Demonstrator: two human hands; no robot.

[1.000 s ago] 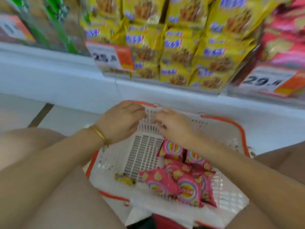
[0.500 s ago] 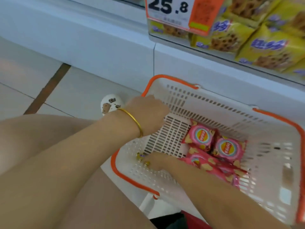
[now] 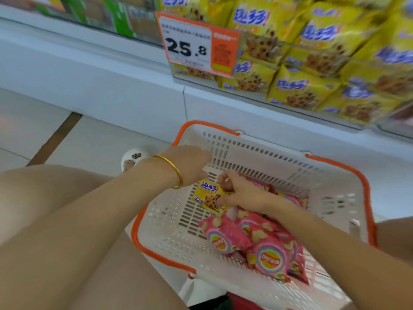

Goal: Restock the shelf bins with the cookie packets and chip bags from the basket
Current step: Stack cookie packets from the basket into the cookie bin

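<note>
At lower centre our white, orange-rimmed basket [image 3: 268, 153] holds pink chip bags [image 3: 268, 260], low right, and one yellow cookie packet [image 3: 207, 195], pinched at its right edge by our right hand [image 3: 243, 193]; our left hand [image 3: 190, 164] hovers just above it, and we cannot tell its grip; the upper-right shelf bin [image 3: 301, 86] holds matching yellow packets behind a price tag [image 3: 190, 45] reading 25.8.

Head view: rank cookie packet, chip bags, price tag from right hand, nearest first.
1. cookie packet, pinched by the right hand
2. chip bags, just below it in the basket
3. price tag, up on the shelf
</note>
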